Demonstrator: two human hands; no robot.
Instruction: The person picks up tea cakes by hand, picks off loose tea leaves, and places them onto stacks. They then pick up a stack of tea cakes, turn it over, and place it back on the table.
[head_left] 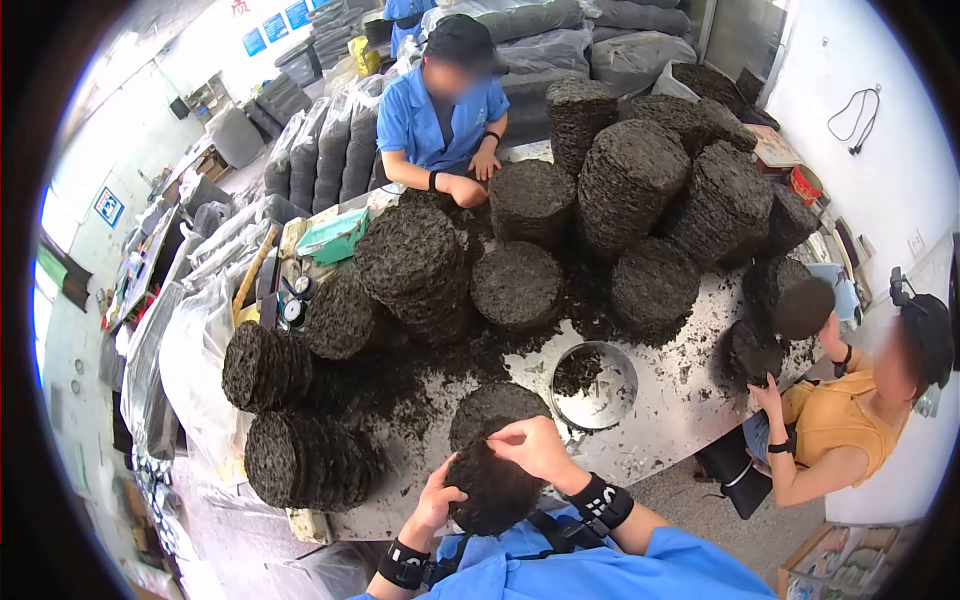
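A round, dark, rough disc [497,492], looking like dried seaweed, is tilted up at the table's front edge. My left hand [434,498] grips its left rim, with the thumb on the face and the other fingers partly hidden behind. My right hand [535,450] is closed in a pinch against the disc's upper part; whatever is between the fingertips is too small to make out. Just behind lies another dark disc [495,408], partly covered by my right hand. A round metal ring or shallow pan [626,385] with dark crumbs inside stands to the right.
Tall stacks of discs [632,185] crowd the table [665,440], with more piles [300,462] at left. Dark crumbs are scattered around. A co-worker in blue [440,120] sits opposite; another in yellow [840,430] holds discs at right. A green box [333,237] stands at far left.
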